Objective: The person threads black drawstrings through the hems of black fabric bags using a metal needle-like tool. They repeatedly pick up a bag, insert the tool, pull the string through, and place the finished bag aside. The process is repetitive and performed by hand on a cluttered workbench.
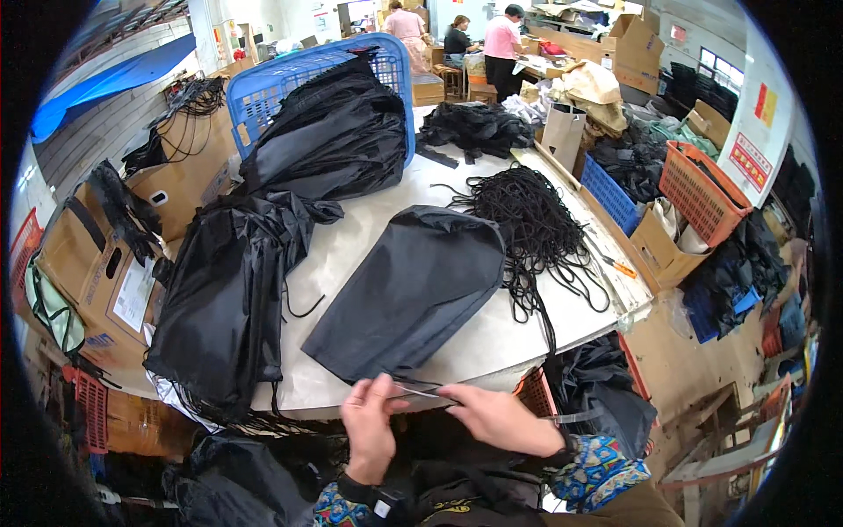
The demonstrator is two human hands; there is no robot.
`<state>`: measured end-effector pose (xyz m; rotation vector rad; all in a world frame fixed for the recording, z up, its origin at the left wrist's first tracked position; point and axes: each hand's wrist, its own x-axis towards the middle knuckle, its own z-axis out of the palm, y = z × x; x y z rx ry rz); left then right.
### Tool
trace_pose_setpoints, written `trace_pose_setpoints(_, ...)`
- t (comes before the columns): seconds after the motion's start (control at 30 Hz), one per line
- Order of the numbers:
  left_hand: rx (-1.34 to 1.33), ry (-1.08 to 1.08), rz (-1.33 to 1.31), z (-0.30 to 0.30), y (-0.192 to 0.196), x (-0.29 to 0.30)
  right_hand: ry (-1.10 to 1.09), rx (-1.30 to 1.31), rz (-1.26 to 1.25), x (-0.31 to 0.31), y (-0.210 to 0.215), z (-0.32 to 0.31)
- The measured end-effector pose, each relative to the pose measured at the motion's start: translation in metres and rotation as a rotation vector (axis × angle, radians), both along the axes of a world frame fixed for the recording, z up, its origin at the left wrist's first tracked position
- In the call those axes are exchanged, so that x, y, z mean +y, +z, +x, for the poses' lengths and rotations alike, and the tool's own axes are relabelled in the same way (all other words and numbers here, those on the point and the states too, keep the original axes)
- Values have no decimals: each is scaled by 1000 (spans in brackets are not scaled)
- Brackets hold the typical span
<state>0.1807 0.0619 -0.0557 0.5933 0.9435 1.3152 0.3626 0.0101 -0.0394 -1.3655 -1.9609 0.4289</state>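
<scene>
A flat black fabric bag (408, 285) lies slantwise on the white-topped table, its near end at the table's front edge. At that end my left hand (369, 428) is closed in a pinch, fingertips by the bag's edge. My right hand (500, 419) is closed too, a short way to the right. A thin silvery rod (418, 392) spans the gap between both sets of fingertips, with a thin black strand beside it. Whether the left fingers also grip the fabric cannot be made out. Beyond the bag, to the right, lies a tangled heap of black cords (527, 220).
Black bags (233, 299) are piled at the table's left; more fill a tipped blue basket (237, 110) behind. An orange-handled cutter (619, 266) lies at the right edge. Cardboard boxes (105, 272) and an orange crate (702, 189) flank the table. Several people are in the background.
</scene>
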Motion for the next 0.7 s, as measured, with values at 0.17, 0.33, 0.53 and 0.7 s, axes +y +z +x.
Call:
trace_pose_setpoints(0.17,108,-160,1,-10,-6,0,41,-44,-3,-7,5,37)
trace_pose_setpoints(0.33,30,-383,-114,15,-9,-20,108,-6,-32,-5,0,17)
trace_pose_setpoints(0.53,39,-87,5,-1,-3,-4,158,161,-231,-3,-3,10)
trace_pose_setpoints(0.7,99,-52,116,0,8,10,101,408,-429,-8,16,2)
